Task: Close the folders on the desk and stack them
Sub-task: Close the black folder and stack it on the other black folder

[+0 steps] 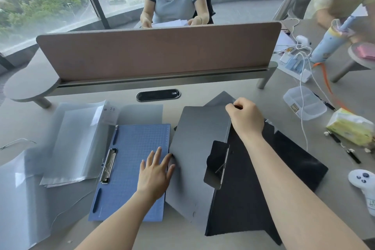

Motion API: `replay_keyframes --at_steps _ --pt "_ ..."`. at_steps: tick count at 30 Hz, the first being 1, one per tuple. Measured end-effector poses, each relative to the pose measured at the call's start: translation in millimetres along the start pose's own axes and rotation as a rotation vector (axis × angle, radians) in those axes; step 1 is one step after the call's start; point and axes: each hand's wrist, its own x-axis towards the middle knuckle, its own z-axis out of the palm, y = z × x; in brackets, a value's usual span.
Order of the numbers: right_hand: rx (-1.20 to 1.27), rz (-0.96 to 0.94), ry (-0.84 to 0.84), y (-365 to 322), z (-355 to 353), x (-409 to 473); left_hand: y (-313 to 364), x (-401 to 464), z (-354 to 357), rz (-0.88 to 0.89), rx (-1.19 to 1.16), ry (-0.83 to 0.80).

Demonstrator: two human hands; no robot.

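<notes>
A grey folder cover stands half raised over a black folder at the centre right of the desk. My right hand grips the cover's top right corner. An open blue clip folder lies flat to its left, with a metal clip along its left side. My left hand rests flat on the blue folder's right edge, fingers spread, its thumb touching the grey cover. Translucent plastic folders lie open further left, and another clear sheet lies at the near left.
A brown divider screen runs across the desk behind the folders. A clear plastic box, a tissue pack, pens, a white controller and cables sit at the right. One person sits beyond the screen, another at the far right.
</notes>
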Motion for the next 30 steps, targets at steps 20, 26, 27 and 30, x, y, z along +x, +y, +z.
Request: replay_keyframes --at_steps 20,26,27,30 --pt "0.262 -0.287 0.062 -67.2 -42.5 -12.1 138.8 -4.6 -151.9 0.276 -0.865 0.132" --pt "0.367 -0.406 0.034 -85.3 -37.1 -20.5 146.0 -11.2 -175.9 0.228 -0.802 0.291" --pt "0.372 -0.42 0.028 -88.5 -35.5 -22.2 145.5 -10.6 -177.7 0.212 -0.797 0.31" --pt "0.382 -0.451 0.005 -96.6 -27.6 -26.7 141.7 -9.3 -182.4 0.165 -0.794 0.381"
